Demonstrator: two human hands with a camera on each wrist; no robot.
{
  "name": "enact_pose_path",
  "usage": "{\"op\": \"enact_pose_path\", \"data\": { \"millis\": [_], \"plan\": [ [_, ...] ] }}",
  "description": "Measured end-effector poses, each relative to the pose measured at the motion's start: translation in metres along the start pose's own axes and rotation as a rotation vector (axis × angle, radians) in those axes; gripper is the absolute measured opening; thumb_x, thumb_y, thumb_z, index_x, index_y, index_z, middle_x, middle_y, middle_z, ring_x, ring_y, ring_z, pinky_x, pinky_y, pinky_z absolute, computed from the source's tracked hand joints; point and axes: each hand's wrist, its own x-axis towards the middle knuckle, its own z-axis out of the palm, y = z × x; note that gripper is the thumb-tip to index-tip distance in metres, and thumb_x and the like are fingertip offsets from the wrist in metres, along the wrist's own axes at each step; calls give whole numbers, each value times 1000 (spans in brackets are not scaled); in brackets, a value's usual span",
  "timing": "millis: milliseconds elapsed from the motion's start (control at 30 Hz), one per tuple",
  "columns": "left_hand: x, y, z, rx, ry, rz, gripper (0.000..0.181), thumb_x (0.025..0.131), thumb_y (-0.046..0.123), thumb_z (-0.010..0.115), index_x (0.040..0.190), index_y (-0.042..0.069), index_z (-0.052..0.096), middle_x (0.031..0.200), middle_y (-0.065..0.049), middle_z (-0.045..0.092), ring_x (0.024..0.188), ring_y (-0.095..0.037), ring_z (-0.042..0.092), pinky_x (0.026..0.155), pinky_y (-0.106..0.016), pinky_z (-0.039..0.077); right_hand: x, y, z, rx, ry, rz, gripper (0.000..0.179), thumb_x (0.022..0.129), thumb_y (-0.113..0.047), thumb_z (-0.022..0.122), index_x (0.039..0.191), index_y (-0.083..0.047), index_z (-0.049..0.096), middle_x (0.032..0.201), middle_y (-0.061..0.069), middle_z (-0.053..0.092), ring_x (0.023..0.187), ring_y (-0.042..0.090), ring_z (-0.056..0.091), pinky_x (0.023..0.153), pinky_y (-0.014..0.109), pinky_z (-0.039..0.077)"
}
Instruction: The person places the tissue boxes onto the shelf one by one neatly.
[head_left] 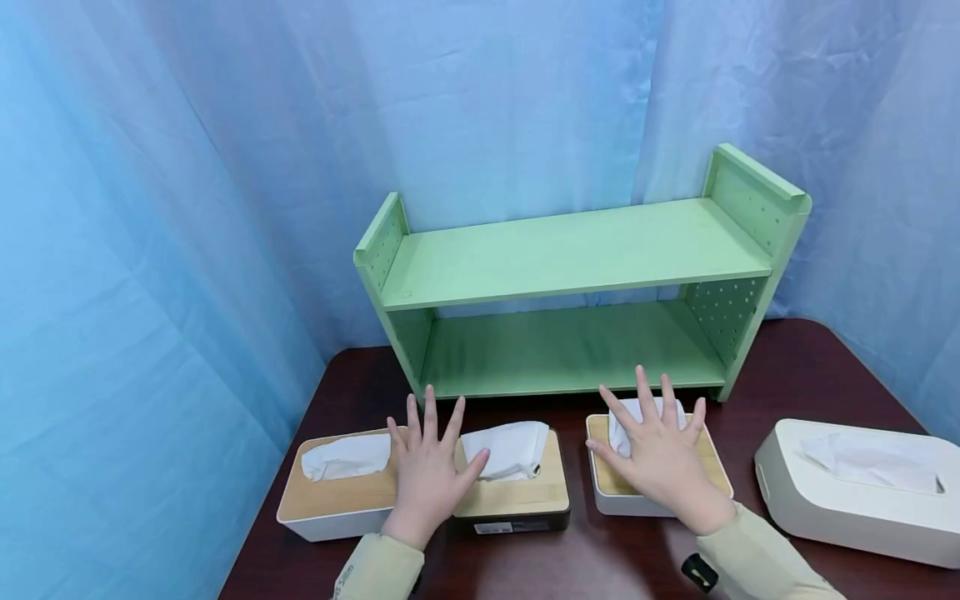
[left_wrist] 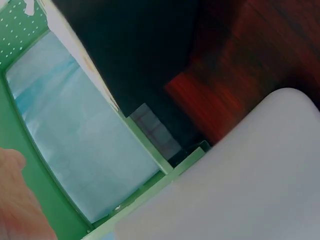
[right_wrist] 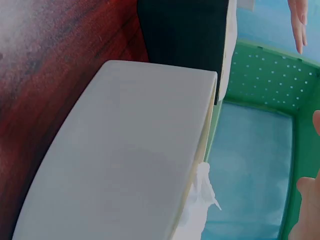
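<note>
above the dark table point(head_left: 810, 367), before a green shelf point(head_left: 570, 260), the left hand point(head_left: 426, 473) hovers with fingers spread, hiding where the wood-topped white box point(head_left: 337, 497) ends and part of the black-sided box point(head_left: 519, 500) beside it. the right hand point(head_left: 663, 457), also splayed, hangs over the smaller tissue box point(head_left: 633, 505) — much of its lid and tissue covered. farther right, a long white box point(head_left: 847, 510) runs out of frame — as each hand does in its own wrist view.
</note>
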Motion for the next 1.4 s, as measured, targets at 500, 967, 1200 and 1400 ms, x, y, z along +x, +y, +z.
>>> {"op": "enact_pose_path", "data": {
  "millis": [500,967,1200,1400],
  "plan": [
    [-8,2,10,11,13,37,74,88,62,48,150,24,31,158,-18,8,144,-43,5,106,-69,5,-7,-6,13,21,-14,-43,70,86,-62,53,146,-29,38,158,19,5,142,47,-5,102,72,-9],
    [-20,4,23,-42,-62,59,72,87,56,53,148,21,36,156,-24,10,143,-44,7,106,-69,6,-15,-26,35,62,-51,-74,70,84,-60,56,144,-27,41,156,22,12,140,49,9,102,72,-2],
    [-33,0,31,-119,-117,98,71,87,58,51,145,17,41,153,-29,15,141,-48,11,105,-69,10,-25,-44,55,68,-5,-145,69,83,-60,56,141,-24,47,154,23,18,138,51,18,103,69,6],
    [-43,-3,40,-127,-154,107,80,83,66,51,145,17,40,152,-30,12,139,-50,13,104,-67,19,-30,-56,70,96,-22,-214,67,85,-58,56,142,-24,45,152,27,21,135,48,27,104,65,21]
  ]
}}
